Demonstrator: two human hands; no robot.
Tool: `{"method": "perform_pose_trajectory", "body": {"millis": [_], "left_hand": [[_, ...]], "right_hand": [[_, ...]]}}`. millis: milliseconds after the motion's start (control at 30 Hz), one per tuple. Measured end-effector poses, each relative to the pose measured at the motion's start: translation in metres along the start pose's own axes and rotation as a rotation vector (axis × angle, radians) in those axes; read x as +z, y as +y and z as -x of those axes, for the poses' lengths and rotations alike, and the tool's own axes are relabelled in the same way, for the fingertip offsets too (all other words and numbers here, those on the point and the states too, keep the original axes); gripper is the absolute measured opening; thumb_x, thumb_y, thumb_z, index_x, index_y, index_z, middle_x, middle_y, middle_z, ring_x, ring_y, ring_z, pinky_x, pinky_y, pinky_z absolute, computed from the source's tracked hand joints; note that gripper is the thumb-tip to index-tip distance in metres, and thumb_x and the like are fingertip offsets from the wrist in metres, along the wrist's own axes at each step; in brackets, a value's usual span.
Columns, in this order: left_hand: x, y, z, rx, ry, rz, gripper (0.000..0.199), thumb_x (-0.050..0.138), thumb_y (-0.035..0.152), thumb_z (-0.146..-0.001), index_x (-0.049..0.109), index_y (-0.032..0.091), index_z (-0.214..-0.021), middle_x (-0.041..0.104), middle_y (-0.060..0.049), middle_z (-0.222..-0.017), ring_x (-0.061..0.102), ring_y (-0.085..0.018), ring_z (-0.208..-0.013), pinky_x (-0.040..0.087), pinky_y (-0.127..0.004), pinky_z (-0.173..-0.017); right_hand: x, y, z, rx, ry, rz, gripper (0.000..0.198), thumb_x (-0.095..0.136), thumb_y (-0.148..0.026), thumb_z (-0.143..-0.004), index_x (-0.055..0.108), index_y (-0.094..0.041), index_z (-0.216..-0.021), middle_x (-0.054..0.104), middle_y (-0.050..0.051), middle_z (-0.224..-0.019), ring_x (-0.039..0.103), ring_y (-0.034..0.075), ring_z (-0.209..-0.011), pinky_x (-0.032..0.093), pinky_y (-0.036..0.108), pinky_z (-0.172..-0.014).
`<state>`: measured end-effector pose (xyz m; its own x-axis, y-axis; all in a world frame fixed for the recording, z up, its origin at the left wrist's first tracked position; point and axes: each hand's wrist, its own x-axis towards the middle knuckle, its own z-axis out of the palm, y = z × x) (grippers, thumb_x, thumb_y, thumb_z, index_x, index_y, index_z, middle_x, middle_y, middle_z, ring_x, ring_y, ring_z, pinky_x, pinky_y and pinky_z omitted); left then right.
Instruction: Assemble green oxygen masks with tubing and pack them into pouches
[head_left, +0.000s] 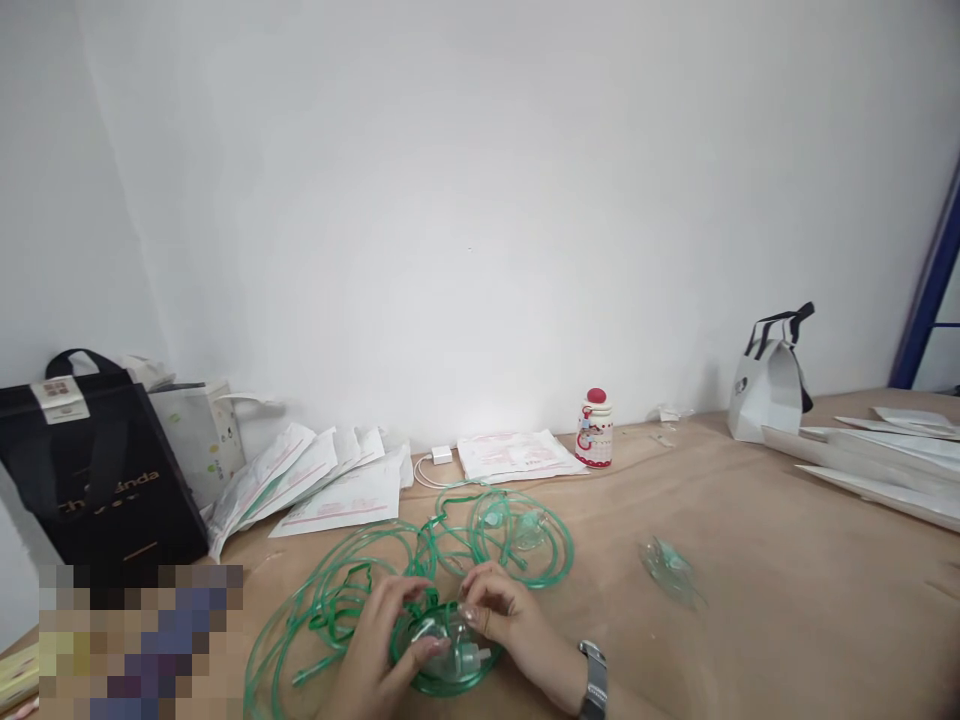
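A clear oxygen mask (442, 628) with a green rim or tubing around it lies at the front of the table, between my two hands. My left hand (394, 635) curls over its left side, the thumb on the clear shell and the fingers by the green strap. From the other side my right hand (506, 615), above a wrist with a metal watch (592, 680), pinches the mask's upper right edge. Coiled green tubing (330, 570) spreads to the left of my hands. Behind them lies another coil (555, 570) with clear mask pieces (525, 530) inside it.
Another clear mask (667, 570) lies to the right. White packets (337, 495) stack at the back left beside a black bag (97, 470). Along the wall are a flat packet (517, 455), a red-and-white bottle (595, 430) and a white bag (765, 395). More packets (885, 465) lie far right.
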<state>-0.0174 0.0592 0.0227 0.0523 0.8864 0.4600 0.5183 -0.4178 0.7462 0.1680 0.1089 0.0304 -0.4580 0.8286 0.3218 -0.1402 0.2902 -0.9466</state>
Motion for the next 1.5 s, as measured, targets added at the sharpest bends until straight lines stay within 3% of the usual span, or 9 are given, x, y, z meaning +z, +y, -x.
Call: {"method": "perform_pose_trajectory", "body": {"millis": [167, 300, 500, 733, 967, 1200, 1300, 1367, 1500], "left_hand": [[0.008, 0.004, -0.003, -0.027, -0.218, 0.266, 0.011, 0.062, 0.028, -0.072, 0.070, 0.022, -0.077, 0.063, -0.009, -0.088, 0.056, -0.024, -0.089, 0.041, -0.032, -0.081], [0.014, 0.001, -0.002, -0.209, -0.117, 0.559, 0.009, 0.069, 0.027, -0.065, 0.072, 0.019, -0.063, 0.067, -0.007, -0.073, 0.058, -0.022, -0.076, 0.043, -0.029, -0.071], [0.004, -0.005, -0.004, -0.409, 0.055, 0.761, 0.016, 0.072, 0.033, -0.062, 0.072, 0.017, -0.064, 0.070, -0.005, -0.066, 0.058, -0.016, -0.068, 0.043, -0.023, -0.067], [-0.014, 0.003, -0.011, -0.525, 0.246, 0.988, 0.018, 0.070, 0.035, -0.064, 0.071, 0.019, -0.072, 0.069, -0.002, -0.073, 0.060, -0.017, -0.073, 0.047, -0.027, -0.071], [-0.016, 0.000, -0.010, -0.566, 0.305, 1.027, 0.018, 0.071, 0.033, -0.062, 0.071, 0.019, -0.072, 0.068, -0.002, -0.073, 0.060, -0.019, -0.077, 0.048, -0.028, -0.074], [-0.018, 0.001, -0.013, -0.608, 0.344, 1.052, 0.019, 0.073, 0.032, -0.058, 0.069, 0.019, -0.072, 0.069, 0.001, -0.072, 0.061, -0.016, -0.071, 0.048, -0.026, -0.069], [-0.018, 0.003, -0.012, -0.607, 0.331, 1.045, 0.020, 0.072, 0.033, -0.060, 0.069, 0.018, -0.072, 0.068, 0.000, -0.070, 0.062, -0.018, -0.069, 0.047, -0.028, -0.067], [-0.017, 0.004, -0.012, -0.598, 0.321, 1.037, 0.020, 0.070, 0.035, -0.062, 0.068, 0.018, -0.074, 0.068, 0.000, -0.070, 0.062, -0.019, -0.070, 0.047, -0.029, -0.066], [-0.014, 0.005, -0.011, -0.546, 0.284, 1.009, 0.018, 0.073, 0.029, -0.061, 0.068, 0.016, -0.073, 0.066, -0.001, -0.070, 0.059, -0.016, -0.071, 0.044, -0.026, -0.067]], "right_hand": [[-0.003, 0.007, -0.004, 0.209, 0.082, -0.348, 0.026, 0.071, -0.035, -0.063, 0.054, -0.016, -0.060, 0.046, -0.004, -0.060, 0.040, 0.009, -0.057, 0.029, 0.020, -0.053], [-0.003, 0.012, -0.003, 0.262, 0.064, -0.375, 0.027, 0.068, -0.038, -0.066, 0.057, -0.014, -0.061, 0.048, -0.003, -0.058, 0.040, 0.008, -0.053, 0.029, 0.020, -0.050], [-0.005, 0.010, -0.004, 0.289, 0.109, -0.385, 0.030, 0.064, -0.042, -0.070, 0.067, -0.014, -0.081, 0.061, 0.004, -0.079, 0.055, 0.013, -0.071, 0.039, 0.023, -0.064], [-0.020, 0.006, -0.012, 0.259, 0.145, -0.369, 0.034, 0.062, -0.047, -0.070, 0.066, -0.013, -0.069, 0.062, 0.004, -0.070, 0.055, 0.012, -0.059, 0.039, 0.024, -0.059], [-0.026, 0.004, -0.017, 0.203, 0.130, -0.313, 0.039, 0.060, -0.053, -0.069, 0.062, -0.014, -0.064, 0.061, 0.003, -0.063, 0.052, 0.012, -0.056, 0.040, 0.025, -0.058], [-0.027, 0.004, -0.015, 0.144, 0.060, -0.080, 0.046, 0.046, -0.054, -0.078, 0.062, -0.014, -0.064, 0.060, 0.005, -0.061, 0.053, 0.016, -0.057, 0.042, 0.030, -0.060], [-0.022, 0.005, -0.011, 0.082, 0.035, 0.065, 0.034, 0.050, -0.044, -0.079, 0.065, -0.016, -0.068, 0.062, 0.006, -0.071, 0.055, 0.020, -0.074, 0.041, 0.036, -0.075], [-0.016, 0.007, -0.009, -0.028, 0.023, 0.274, 0.017, 0.053, -0.029, -0.079, 0.067, -0.019, -0.081, 0.061, 0.007, -0.088, 0.051, 0.023, -0.092, 0.034, 0.038, -0.089], [-0.004, 0.018, -0.013, -0.258, -0.041, 0.815, 0.042, 0.038, -0.006, -0.081, 0.054, -0.023, -0.116, 0.052, 0.008, -0.118, 0.042, 0.022, -0.110, 0.029, 0.039, -0.097]]}}
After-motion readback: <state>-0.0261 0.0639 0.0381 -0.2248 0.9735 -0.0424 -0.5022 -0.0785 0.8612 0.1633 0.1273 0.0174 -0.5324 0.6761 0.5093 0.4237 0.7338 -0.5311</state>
